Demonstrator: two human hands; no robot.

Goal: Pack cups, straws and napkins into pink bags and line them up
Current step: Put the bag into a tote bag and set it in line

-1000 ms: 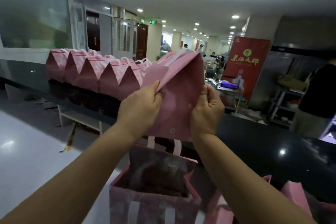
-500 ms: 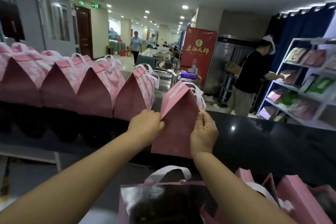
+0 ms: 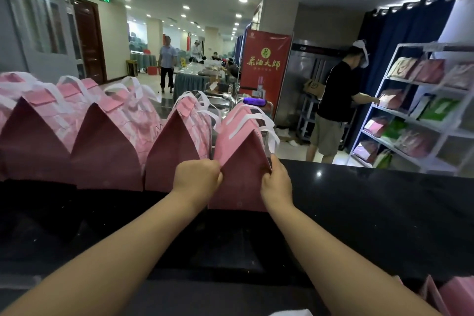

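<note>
Black polished counter (image 3: 359, 213) ran across the view, carrying a row of closed pink bags (image 3: 107, 151) with peaked ends. At the right end of that row stood the pink bag in hand (image 3: 241, 169), just beside its nearest neighbour (image 3: 177, 151). It seemed to rest on the counter, its lower edge nearer the camera than the others'. The left hand (image 3: 197, 177) had its fingers curled and pinched the left slanted edge of the bag's peaked end. The right hand (image 3: 277, 183) pinched the right edge, thumb lying up along it. Its white handles (image 3: 256, 120) drooped over the top toward the right.

The step looked like the lining-up of a packed bag. Doing it well would likely mean sliding the bag away until its near face matched the neighbours'. It would need to stay upright and square rather than twisted, and close the gap without nudging the neighbour over. Both hands would best let go together once it stood by itself, since its contents could not be seen and its balance was uncertain. At the lower right waited further pink bags (image 3: 451, 295).
</note>
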